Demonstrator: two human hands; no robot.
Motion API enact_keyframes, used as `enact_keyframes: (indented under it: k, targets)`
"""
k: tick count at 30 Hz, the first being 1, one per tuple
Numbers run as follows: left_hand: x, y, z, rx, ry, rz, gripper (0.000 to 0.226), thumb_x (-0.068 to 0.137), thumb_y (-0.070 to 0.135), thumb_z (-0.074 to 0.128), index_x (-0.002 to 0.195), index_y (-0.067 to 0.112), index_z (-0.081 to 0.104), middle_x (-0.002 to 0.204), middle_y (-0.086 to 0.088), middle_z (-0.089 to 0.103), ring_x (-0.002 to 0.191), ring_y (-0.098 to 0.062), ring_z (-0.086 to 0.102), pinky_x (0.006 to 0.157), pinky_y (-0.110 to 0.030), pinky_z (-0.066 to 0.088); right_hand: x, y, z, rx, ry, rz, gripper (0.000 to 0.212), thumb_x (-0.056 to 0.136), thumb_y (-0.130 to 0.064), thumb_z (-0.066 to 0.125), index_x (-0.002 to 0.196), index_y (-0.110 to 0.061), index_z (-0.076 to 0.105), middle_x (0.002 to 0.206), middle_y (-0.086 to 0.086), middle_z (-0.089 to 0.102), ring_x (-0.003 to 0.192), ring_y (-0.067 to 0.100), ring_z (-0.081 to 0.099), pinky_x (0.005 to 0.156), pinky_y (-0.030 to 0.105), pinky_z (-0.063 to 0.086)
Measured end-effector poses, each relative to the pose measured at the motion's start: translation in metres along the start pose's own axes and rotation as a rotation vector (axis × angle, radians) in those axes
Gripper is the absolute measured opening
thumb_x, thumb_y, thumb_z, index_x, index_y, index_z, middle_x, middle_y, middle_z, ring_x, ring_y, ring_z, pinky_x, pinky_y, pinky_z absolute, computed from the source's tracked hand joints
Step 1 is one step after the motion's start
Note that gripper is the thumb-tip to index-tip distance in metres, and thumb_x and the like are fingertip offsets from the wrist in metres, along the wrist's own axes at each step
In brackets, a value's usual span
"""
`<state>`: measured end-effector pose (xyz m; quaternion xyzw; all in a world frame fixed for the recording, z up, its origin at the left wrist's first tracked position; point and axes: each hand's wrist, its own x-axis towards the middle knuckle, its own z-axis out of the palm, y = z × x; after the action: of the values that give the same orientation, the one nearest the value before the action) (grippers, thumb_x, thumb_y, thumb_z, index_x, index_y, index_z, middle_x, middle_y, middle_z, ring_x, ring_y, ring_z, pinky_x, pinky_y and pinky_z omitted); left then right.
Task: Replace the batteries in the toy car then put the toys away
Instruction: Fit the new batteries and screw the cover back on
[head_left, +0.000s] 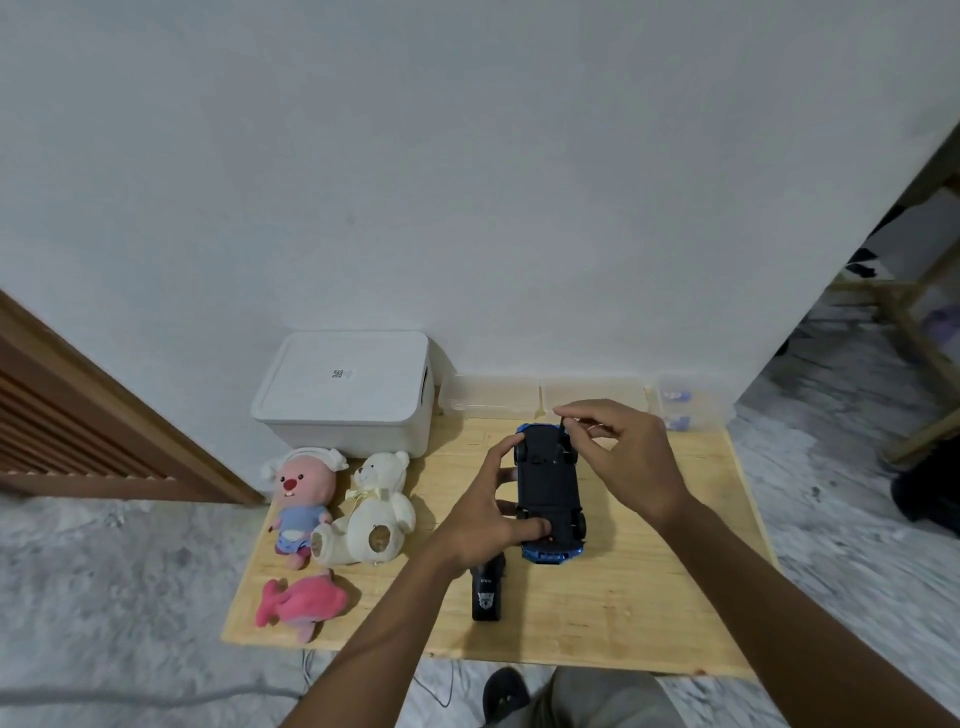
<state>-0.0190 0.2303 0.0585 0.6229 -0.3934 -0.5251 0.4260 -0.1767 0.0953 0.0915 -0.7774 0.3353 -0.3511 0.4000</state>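
Note:
A blue toy car (548, 488) lies upside down on the wooden table (649, 597), its black underside facing up. My left hand (483, 514) grips the car from its left side, thumb near the close end and fingers at the far end. My right hand (623, 452) hovers over the car's far right corner and pinches a thin dark tool, seemingly a small screwdriver (565, 434), whose tip points down at the underside. A black remote-like piece (487, 597) lies partly under my left wrist.
A white lidded box (348, 384) stands at the back left. Three clear containers line the wall; the rightmost (685, 408) holds small blue items. A pink-faced plush (301, 493), a cream bear (376, 509) and a pink plush fish (301, 605) lie at the table's left.

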Motion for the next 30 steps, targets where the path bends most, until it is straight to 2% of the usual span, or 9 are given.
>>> enact_keyframes:
  k: [5, 7, 9, 13, 16, 18, 24, 28, 30]
  targets:
    - [-0.005, -0.002, -0.005, -0.017, 0.028, -0.004, 0.096, 0.082, 0.004, 0.081, 0.147, 0.054, 0.031, 0.136, 0.002, 0.054, 0.100, -0.021, 0.073, 0.085, -0.038, 0.062, 0.007, -0.003, 0.003, 0.080, 0.006, 0.121, 0.008, 0.085, -0.018, 0.080, 0.085, -0.021, 0.074, 0.086, -0.010, 0.074, 0.081, 0.008, 0.070, 0.076, 0.027, 0.059]
    - [-0.006, -0.003, -0.006, -0.026, 0.037, -0.004, 0.097, 0.081, 0.003, 0.081, 0.147, 0.054, 0.032, 0.136, 0.001, 0.054, 0.102, -0.024, 0.073, 0.089, -0.043, 0.062, 0.008, -0.003, 0.006, 0.059, 0.020, 0.116, 0.009, 0.084, -0.020, 0.081, 0.087, -0.026, 0.074, 0.083, -0.012, 0.074, 0.077, 0.008, 0.068, 0.075, 0.026, 0.058]
    - [-0.008, -0.003, -0.009, -0.034, 0.045, -0.006, 0.096, 0.081, 0.004, 0.081, 0.147, 0.054, 0.032, 0.136, 0.001, 0.054, 0.103, -0.024, 0.072, 0.089, -0.045, 0.062, 0.006, -0.004, 0.008, -0.004, -0.009, 0.041, 0.013, 0.087, -0.020, 0.078, 0.097, -0.029, 0.079, 0.090, -0.017, 0.075, 0.082, 0.006, 0.069, 0.079, 0.024, 0.057]
    - [-0.009, -0.005, -0.013, -0.040, 0.050, -0.004, 0.095, 0.081, 0.005, 0.081, 0.145, 0.055, 0.032, 0.137, 0.002, 0.054, 0.099, -0.019, 0.072, 0.088, -0.043, 0.062, 0.005, -0.006, 0.011, -0.045, -0.063, -0.047, 0.018, 0.092, -0.013, 0.071, 0.106, -0.022, 0.079, 0.099, -0.016, 0.076, 0.092, -0.001, 0.070, 0.085, 0.017, 0.055]
    - [-0.010, -0.006, -0.015, -0.034, 0.052, -0.002, 0.095, 0.082, 0.005, 0.082, 0.145, 0.056, 0.032, 0.137, 0.001, 0.054, 0.100, -0.020, 0.072, 0.086, -0.039, 0.063, 0.012, -0.010, 0.014, 0.054, -0.062, 0.077, 0.004, 0.088, -0.018, 0.077, 0.090, -0.021, 0.078, 0.089, -0.012, 0.076, 0.086, 0.003, 0.071, 0.080, 0.020, 0.058]
    - [-0.011, -0.005, -0.015, -0.033, 0.054, -0.003, 0.095, 0.082, 0.006, 0.082, 0.145, 0.056, 0.031, 0.137, 0.003, 0.053, 0.100, -0.019, 0.072, 0.085, -0.038, 0.062, 0.016, -0.012, 0.016, 0.079, -0.022, 0.098, 0.007, 0.084, -0.019, 0.082, 0.084, -0.022, 0.075, 0.083, -0.009, 0.075, 0.079, 0.008, 0.069, 0.074, 0.021, 0.058]
    - [-0.007, -0.003, -0.017, -0.033, 0.063, -0.011, 0.095, 0.082, 0.006, 0.081, 0.147, 0.055, 0.031, 0.137, 0.004, 0.053, 0.099, -0.018, 0.071, 0.088, -0.040, 0.061, 0.013, -0.006, 0.017, -0.101, -0.027, -0.089, 0.018, 0.091, -0.017, 0.073, 0.105, -0.025, 0.079, 0.098, -0.017, 0.075, 0.088, 0.002, 0.069, 0.081, 0.019, 0.056]
    - [-0.003, -0.001, -0.016, -0.026, 0.054, -0.016, 0.096, 0.082, 0.005, 0.081, 0.147, 0.054, 0.030, 0.137, 0.003, 0.053, 0.104, -0.023, 0.071, 0.089, -0.038, 0.062, 0.015, -0.008, 0.015, 0.063, -0.002, 0.094, 0.004, 0.086, -0.019, 0.079, 0.089, -0.020, 0.076, 0.089, -0.011, 0.075, 0.084, 0.004, 0.071, 0.078, 0.019, 0.058]
    - [0.000, 0.000, -0.014, -0.021, 0.046, -0.015, 0.097, 0.082, 0.005, 0.082, 0.147, 0.055, 0.030, 0.138, 0.003, 0.053, 0.104, -0.023, 0.071, 0.089, -0.037, 0.062, 0.017, -0.009, 0.015, 0.119, 0.039, 0.152, 0.012, 0.082, -0.020, 0.083, 0.083, -0.020, 0.071, 0.079, -0.006, 0.074, 0.075, 0.008, 0.070, 0.070, 0.020, 0.057]
